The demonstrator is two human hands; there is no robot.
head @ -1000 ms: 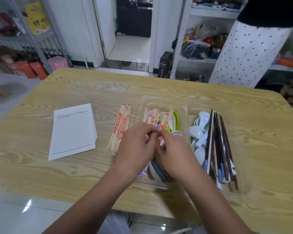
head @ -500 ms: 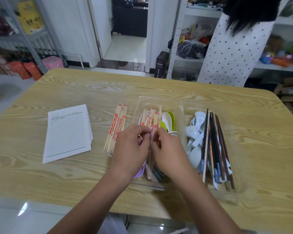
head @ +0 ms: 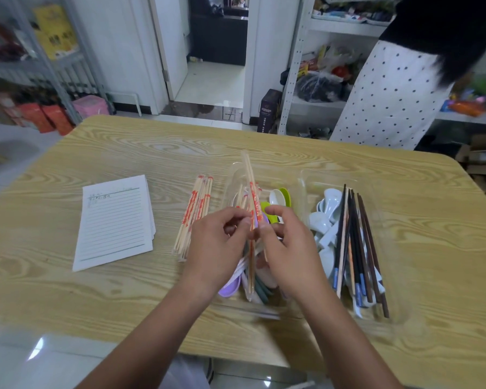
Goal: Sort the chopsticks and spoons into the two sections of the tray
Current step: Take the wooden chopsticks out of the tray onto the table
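We see both hands over the left section of the 2-section tray (head: 301, 192). The left hand (head: 216, 245) pinches 1 wrapped chopstick pair (head: 250, 186), its far end tilted up. The right hand (head: 289, 248) curls its fingers onto it too. Coloured spoons (head: 281, 196) lie beneath. The right section holds white spoons (head: 327, 209) and dark chopsticks (head: 357, 242). A chopstick bundle (head: 197, 209) lies on the table (head: 96, 290), left of the tray, near a notepad (head: 115, 220).

Bare from the elbows down — left hand (head: 219, 242), right hand (head: 289, 248), both forearms (head: 348, 332) — with pale fabric (head: 185, 373) (a garment, seemingly) low between them.
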